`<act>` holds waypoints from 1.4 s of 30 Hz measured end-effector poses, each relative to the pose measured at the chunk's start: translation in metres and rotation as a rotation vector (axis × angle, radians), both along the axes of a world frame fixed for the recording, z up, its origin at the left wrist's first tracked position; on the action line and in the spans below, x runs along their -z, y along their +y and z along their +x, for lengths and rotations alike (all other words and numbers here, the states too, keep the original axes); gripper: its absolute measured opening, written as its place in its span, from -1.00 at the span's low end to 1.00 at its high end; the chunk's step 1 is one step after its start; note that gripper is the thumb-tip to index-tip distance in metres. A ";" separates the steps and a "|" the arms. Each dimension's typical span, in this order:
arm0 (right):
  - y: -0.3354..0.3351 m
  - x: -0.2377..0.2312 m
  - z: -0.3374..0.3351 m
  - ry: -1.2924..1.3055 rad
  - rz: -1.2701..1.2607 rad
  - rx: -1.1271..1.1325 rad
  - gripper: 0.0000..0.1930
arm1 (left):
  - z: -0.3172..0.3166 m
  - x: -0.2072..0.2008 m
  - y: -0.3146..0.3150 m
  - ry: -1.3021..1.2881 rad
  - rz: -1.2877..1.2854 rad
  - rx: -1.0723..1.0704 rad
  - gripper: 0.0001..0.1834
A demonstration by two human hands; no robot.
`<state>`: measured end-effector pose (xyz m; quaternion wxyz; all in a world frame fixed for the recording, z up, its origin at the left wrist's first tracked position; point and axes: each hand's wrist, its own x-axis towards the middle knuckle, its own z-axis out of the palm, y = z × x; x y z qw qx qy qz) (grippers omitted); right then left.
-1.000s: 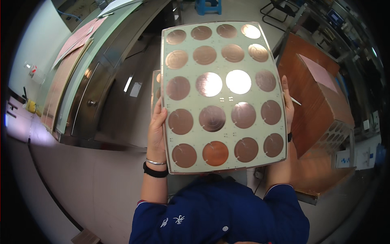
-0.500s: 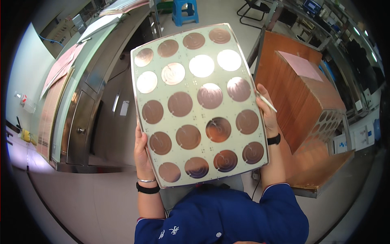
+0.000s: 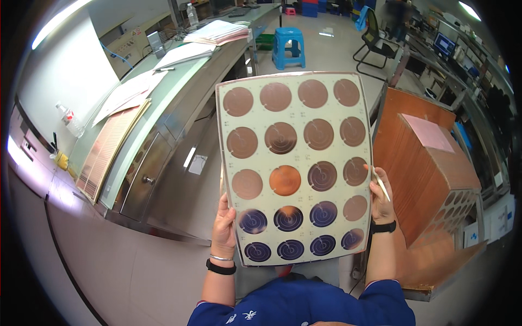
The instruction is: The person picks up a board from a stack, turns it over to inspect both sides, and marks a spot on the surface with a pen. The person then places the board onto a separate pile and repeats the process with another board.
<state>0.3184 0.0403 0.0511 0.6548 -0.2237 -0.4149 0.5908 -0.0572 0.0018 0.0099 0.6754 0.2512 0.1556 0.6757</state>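
Note:
A thin, pale-green circuit board panel (image 3: 298,155) with rows of round copper discs is held up in front of me, its face toward me. My left hand (image 3: 223,227) grips its lower left edge, thumb on the front and the other fingers mostly hidden behind. At the right edge, my right hand (image 3: 383,202) is closed on the panel, its fingertips touching the margin. A slim white pen-like stick (image 3: 383,187) is also tucked in the right hand's fingers. Light and dark reflections lie across the discs, darkest in the lower rows.
To the left runs a green-topped bench (image 3: 187,68) with papers (image 3: 187,54), a copper-lined panel (image 3: 111,152) and a plastic bottle (image 3: 70,120). A brown wooden box (image 3: 413,179) with similar panels (image 3: 457,209) stands at right. Beyond are a blue stool (image 3: 288,48) and a chair (image 3: 375,43).
The panel has turned straighter and tilted, so the bright glare on its upper discs is gone and dark reflections cover the lower ones. My view has lifted, showing more of the room.

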 end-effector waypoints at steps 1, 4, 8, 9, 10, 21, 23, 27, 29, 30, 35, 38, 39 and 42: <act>0.000 -0.003 0.000 0.008 -0.050 0.043 -0.58 | 0.000 0.000 0.000 0.003 -0.009 0.012 -0.47; 0.003 -0.004 0.001 -0.001 -0.064 0.066 -0.49 | 0.000 -0.004 0.002 0.005 -0.031 0.055 -0.46; 0.010 0.012 0.010 -0.135 -0.158 0.087 -0.62 | 0.003 -0.012 0.004 0.101 -0.032 0.131 -0.47; 0.012 0.017 0.012 -0.116 -0.166 0.037 -0.61 | 0.004 -0.014 0.004 0.108 -0.027 0.129 -0.47; 0.014 0.021 0.014 -0.084 -0.165 -0.010 -0.61 | 0.005 -0.016 0.002 0.038 -0.052 0.110 -0.47; -0.008 0.027 -0.060 0.222 -0.171 0.160 -0.65 | 0.034 0.010 -0.008 -0.159 -0.173 -0.056 -0.50; -0.012 0.029 -0.055 0.192 -0.159 0.062 -0.65 | 0.025 0.017 -0.006 -0.067 -0.182 -0.149 -0.70; -0.004 0.013 0.003 0.294 -0.093 0.262 -0.53 | -0.010 0.024 -0.009 -0.012 -0.209 -0.162 -0.70; -0.006 0.003 0.025 0.210 -0.080 0.364 -0.45 | -0.029 0.025 -0.015 0.062 -0.225 -0.199 -0.70; -0.009 -0.002 0.035 0.119 -0.078 0.354 -0.43 | -0.037 0.025 -0.018 0.114 -0.221 -0.206 -0.69; -0.017 -0.017 0.047 -0.387 -0.133 0.161 -0.48 | -0.064 0.016 -0.026 0.234 -0.113 -0.284 -0.68; -0.018 -0.020 0.040 -0.535 -0.110 0.204 -0.63 | -0.066 0.010 -0.027 0.285 -0.129 -0.328 -0.72; -0.018 -0.020 0.037 -0.585 -0.058 0.257 -0.69 | -0.066 0.008 -0.026 0.288 -0.130 -0.325 -0.72; -0.019 -0.019 0.038 -0.604 0.011 0.367 -0.85 | -0.065 0.007 -0.023 0.337 -0.084 -0.423 -0.79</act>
